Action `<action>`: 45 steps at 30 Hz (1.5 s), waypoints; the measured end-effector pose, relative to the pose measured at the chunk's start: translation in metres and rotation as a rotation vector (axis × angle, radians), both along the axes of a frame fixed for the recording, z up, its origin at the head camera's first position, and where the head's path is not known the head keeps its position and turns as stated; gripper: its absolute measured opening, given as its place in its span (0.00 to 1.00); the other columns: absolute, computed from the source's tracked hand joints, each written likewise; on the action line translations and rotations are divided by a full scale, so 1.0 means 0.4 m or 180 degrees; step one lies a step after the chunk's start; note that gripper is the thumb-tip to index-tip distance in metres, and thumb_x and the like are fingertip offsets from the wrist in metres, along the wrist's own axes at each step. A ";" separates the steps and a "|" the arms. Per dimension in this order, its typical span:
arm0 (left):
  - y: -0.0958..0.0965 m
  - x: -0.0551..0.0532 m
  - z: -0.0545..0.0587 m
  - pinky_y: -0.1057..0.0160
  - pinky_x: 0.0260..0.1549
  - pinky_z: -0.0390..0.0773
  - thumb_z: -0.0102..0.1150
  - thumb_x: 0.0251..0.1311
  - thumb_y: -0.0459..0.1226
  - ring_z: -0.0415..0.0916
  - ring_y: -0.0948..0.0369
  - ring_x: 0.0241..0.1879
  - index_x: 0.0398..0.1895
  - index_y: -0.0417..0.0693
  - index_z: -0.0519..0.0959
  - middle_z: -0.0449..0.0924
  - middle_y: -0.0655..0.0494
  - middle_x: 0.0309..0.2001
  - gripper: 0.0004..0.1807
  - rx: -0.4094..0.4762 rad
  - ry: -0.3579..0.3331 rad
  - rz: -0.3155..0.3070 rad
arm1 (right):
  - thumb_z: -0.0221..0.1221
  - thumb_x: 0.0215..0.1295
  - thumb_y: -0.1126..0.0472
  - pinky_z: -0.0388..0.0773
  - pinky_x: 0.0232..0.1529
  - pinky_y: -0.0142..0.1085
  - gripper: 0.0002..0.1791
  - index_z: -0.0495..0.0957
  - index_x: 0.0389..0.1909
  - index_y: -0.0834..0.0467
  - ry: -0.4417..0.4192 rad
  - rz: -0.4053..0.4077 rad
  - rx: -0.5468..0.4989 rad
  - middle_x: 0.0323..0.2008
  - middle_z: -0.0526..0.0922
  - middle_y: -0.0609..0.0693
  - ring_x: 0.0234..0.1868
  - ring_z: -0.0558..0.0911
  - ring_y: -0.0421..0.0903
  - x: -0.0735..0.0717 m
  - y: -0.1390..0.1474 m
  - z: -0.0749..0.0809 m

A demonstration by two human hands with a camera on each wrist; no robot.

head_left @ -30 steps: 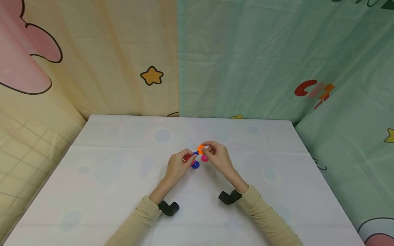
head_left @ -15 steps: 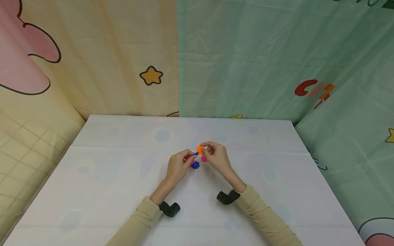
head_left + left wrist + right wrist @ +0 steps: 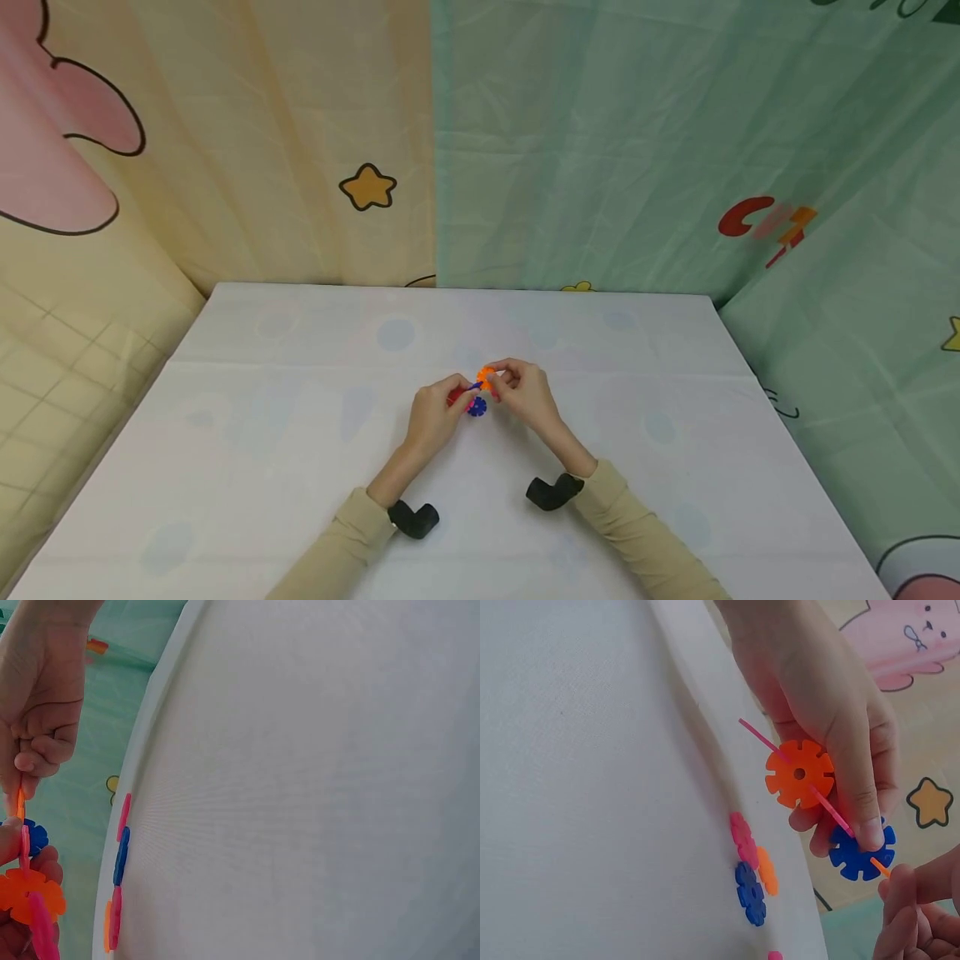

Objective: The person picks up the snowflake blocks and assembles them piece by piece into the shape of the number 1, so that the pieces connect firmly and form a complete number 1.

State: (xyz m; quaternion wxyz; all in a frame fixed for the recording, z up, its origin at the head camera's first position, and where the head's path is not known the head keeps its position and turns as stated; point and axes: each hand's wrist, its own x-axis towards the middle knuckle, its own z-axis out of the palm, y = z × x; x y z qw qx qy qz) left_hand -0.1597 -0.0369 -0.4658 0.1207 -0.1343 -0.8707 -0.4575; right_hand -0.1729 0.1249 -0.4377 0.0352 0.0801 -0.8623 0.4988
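Note:
My left hand pinches a short chain of notched plastic snowflake discs. Its blue disc is under the thumb, with a pink disc seen edge-on and an orange disc behind it; another pink disc sits at the chain's far end. Thumb and fingertips of my right hand pinch a separate orange disc. That disc's edge meets the rim of the blue disc; whether it sits in a notch cannot be told. Fingers partly cover both discs.
On the white table beneath the hands lie several loose discs, among them a blue one, a pink one and an orange one. Printed curtains hang behind the table.
Both hands have shifted slightly towards the person. The orange disc in the right hand has moved a little left against the blue disc, which has turned more edge-on.

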 end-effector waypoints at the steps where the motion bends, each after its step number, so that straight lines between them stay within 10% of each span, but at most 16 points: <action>1: 0.000 0.000 0.000 0.72 0.20 0.66 0.64 0.60 0.39 0.66 0.67 0.19 0.30 0.48 0.82 0.83 0.57 0.24 0.05 -0.0015 -0.0008 0.0001 | 0.61 0.62 0.66 0.68 0.16 0.27 0.08 0.83 0.41 0.64 -0.0016 -0.0009 -0.0001 0.17 0.78 0.52 0.17 0.76 0.45 0.000 0.000 -0.001; 17: -0.006 0.005 0.014 0.72 0.23 0.73 0.67 0.56 0.41 0.73 0.67 0.21 0.35 0.48 0.82 0.85 0.55 0.26 0.08 0.0002 -0.0052 0.0070 | 0.58 0.63 0.64 0.84 0.34 0.44 0.12 0.82 0.46 0.62 -0.0510 0.0147 -0.0328 0.30 0.84 0.62 0.28 0.83 0.58 -0.015 0.024 0.001; 27: -0.008 -0.003 0.014 0.73 0.25 0.76 0.68 0.56 0.38 0.80 0.61 0.26 0.39 0.46 0.81 0.86 0.51 0.31 0.10 0.0111 0.0041 0.0113 | 0.59 0.62 0.67 0.77 0.27 0.30 0.15 0.78 0.50 0.64 -0.0275 0.0272 -0.0449 0.26 0.82 0.60 0.22 0.80 0.46 -0.020 0.019 -0.003; 45: -0.012 -0.005 0.016 0.73 0.23 0.73 0.70 0.53 0.40 0.74 0.63 0.23 0.40 0.49 0.82 0.85 0.51 0.32 0.12 -0.0032 0.0084 0.0174 | 0.60 0.64 0.64 0.81 0.28 0.31 0.12 0.79 0.47 0.63 -0.0307 0.0242 -0.0498 0.27 0.84 0.59 0.26 0.83 0.58 -0.023 0.006 -0.001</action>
